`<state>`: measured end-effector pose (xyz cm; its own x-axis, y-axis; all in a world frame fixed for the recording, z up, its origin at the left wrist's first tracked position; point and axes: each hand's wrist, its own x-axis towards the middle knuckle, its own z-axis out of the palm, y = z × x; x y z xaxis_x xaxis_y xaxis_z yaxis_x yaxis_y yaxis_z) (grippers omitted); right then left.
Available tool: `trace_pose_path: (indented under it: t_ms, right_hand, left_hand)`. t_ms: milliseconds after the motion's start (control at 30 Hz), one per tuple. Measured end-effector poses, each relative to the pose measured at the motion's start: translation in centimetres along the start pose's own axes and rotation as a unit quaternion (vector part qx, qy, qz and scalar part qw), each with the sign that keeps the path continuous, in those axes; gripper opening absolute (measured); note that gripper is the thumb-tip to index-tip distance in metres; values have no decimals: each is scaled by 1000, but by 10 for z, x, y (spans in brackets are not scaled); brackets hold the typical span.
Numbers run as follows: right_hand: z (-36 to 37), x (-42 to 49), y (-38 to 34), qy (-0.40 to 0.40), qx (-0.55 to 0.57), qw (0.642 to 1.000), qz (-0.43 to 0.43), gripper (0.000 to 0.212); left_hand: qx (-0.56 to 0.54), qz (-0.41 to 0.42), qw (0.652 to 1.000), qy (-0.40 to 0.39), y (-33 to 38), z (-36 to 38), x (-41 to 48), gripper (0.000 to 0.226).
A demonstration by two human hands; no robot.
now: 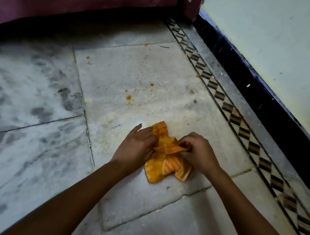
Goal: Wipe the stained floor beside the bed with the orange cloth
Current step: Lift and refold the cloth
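The cloth (166, 164) lies bunched on the floor (33, 142), short of the stains (129, 97). Left grip (136, 146) presses it flat-fingered; right grip (198, 152) pinches a fold. A loose wad could unfold and smear the spots toward the bed (66, 4).

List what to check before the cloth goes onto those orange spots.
1. Grip on orange cloth: ok; right hand pinches a fold, left hand rests on it.
2. Cloth folded into a pad: not ok; bunched, mid-fold.
3. Orange spots located: ok; on the floor beyond the cloth, toward the bed cover.
4. Path to spots: ok; only pale residue lies between.
5. Cloth dampness: cannot tell.
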<state>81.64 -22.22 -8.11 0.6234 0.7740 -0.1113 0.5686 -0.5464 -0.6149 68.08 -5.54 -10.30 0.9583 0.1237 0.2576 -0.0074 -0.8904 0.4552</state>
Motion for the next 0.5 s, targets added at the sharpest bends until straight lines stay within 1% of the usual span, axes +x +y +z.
trace_pose_path:
  t_ms: [33, 67, 133, 200, 267, 333, 400, 433, 500]
  right_hand:
    - [-2, -1, -3, 18, 21, 1000, -11, 17]
    - [-6, -1, -6, 26, 45, 998, -19, 26]
    - [-15, -3, -10, -8, 109, 994, -19, 33]
    - [-21, -4, -15, -47, 134, 990, -7, 36]
    - [-23, -4, -17, -60, 117, 991, -12, 32]
    - [-25, -5, -15, -66, 125, 990, -11, 26]
    - [-26, -11, -10, -87, 158, 984, 9, 16]
    - [-26, -15, -7, -92, 172, 981, 20, 15]
    - [-22, -20, 0, -80, 170, 981, 44, 16]
  left_hand:
    - [-14, 7, 1000, -2, 1, -2, 0, 13]
    - [-39, 10, 999, -4, 2, -5, -1, 16]
    - [-105, -12, 994, -3, 8, -13, -2, 20]
    - [-135, -11, 991, -6, 15, -23, -1, 22]
    - [-90, 32, 995, -27, 18, -28, 0, 21]
    - [-8, 55, 995, -77, 16, -25, 1, 30]
    - [15, 17, 994, -102, 13, -21, 1, 37]
    - [19, -6, 994, -105, 12, -18, 0, 41]
    - [36, -24, 992, -115, 11, -12, 1, 49]
